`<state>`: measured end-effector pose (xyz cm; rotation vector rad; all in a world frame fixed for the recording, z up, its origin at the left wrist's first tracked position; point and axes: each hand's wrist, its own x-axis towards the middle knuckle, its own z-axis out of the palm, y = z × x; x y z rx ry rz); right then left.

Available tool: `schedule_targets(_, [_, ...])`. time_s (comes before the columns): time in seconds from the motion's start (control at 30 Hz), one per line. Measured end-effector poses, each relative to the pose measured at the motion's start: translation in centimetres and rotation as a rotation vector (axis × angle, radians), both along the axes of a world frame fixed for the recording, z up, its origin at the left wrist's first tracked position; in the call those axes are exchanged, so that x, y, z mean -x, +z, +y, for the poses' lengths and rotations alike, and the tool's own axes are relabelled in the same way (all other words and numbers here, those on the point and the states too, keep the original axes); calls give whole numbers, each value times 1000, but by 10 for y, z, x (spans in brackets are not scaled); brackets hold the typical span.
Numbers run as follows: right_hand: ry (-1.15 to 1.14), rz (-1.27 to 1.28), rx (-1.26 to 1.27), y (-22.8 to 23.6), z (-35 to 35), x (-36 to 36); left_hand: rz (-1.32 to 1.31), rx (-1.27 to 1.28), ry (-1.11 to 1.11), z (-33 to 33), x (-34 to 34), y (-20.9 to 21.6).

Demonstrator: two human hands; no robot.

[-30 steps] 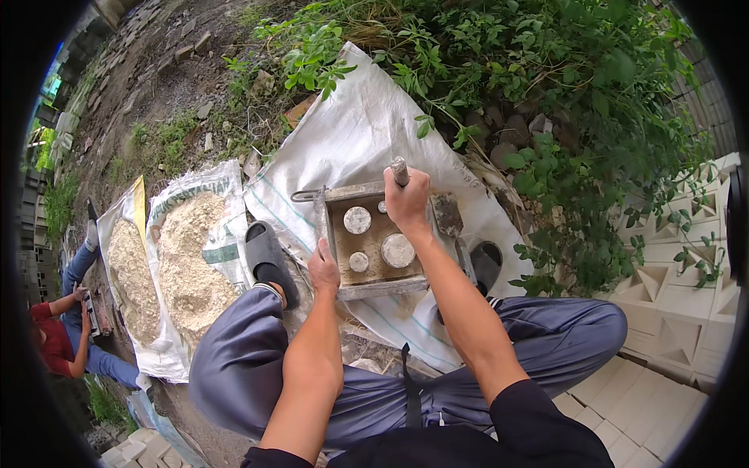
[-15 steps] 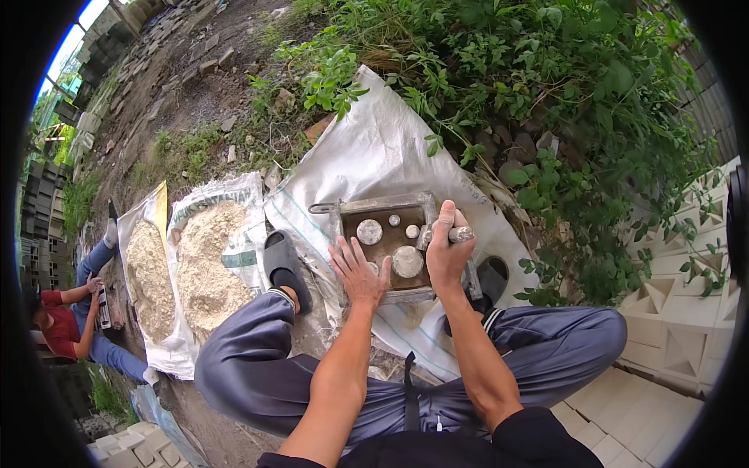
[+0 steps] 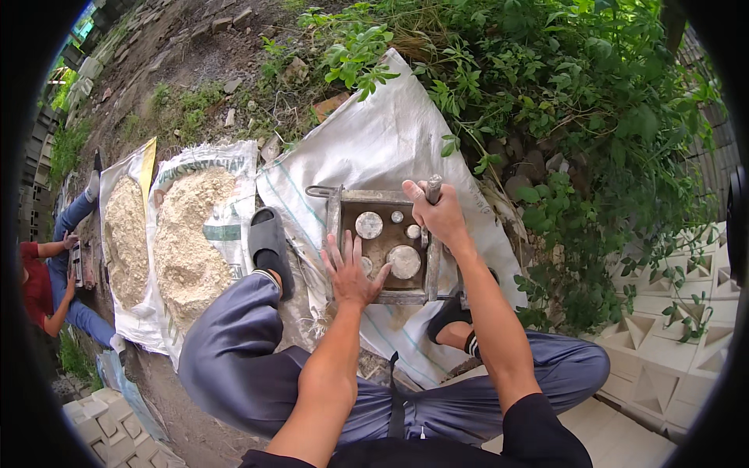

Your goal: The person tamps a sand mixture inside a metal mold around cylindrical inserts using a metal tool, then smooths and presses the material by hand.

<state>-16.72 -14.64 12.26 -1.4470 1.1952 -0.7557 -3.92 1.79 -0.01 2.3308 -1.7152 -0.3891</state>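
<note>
A square metal mould frame (image 3: pixel 382 196), dusty and grey-brown, lies on a white woven sack (image 3: pixel 382 117) between my feet. Inside stand several round pale pieces of different sizes, among them a large disc (image 3: pixel 404 262) and a mid-sized disc (image 3: pixel 369 225). Another disc is partly covered by my left hand (image 3: pixel 353 277), which rests with spread fingers over the frame's near left corner. At the frame's right side, my right hand (image 3: pixel 441 214) is closed round a short tool with a rounded grey handle (image 3: pixel 434 186). The tool's lower end is mostly hidden by the hand and frame wall.
Two opened sacks of pale crumbly material (image 3: pixel 195 234) lie to the left. Beyond them sits another person (image 3: pixel 47 288) in a red top. Green plants (image 3: pixel 546 117) grow at the far right, above stacked pale blocks (image 3: pixel 663 343). My sandalled left foot (image 3: pixel 271 242) flanks the mould.
My right hand has turned, so the tool's handle now points away from me instead of to the right. My left hand stays on the frame's corner. The view has shifted slightly.
</note>
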Motion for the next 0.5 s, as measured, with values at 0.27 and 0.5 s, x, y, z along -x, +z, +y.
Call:
schedule_targets(0.27, [-411,-240,189,-26,23,6,11,28,-9,-8,4,11])
schedule_targets(0.5, [-299,1,238,-32,5,0,17,51,12,-2,-1,10])
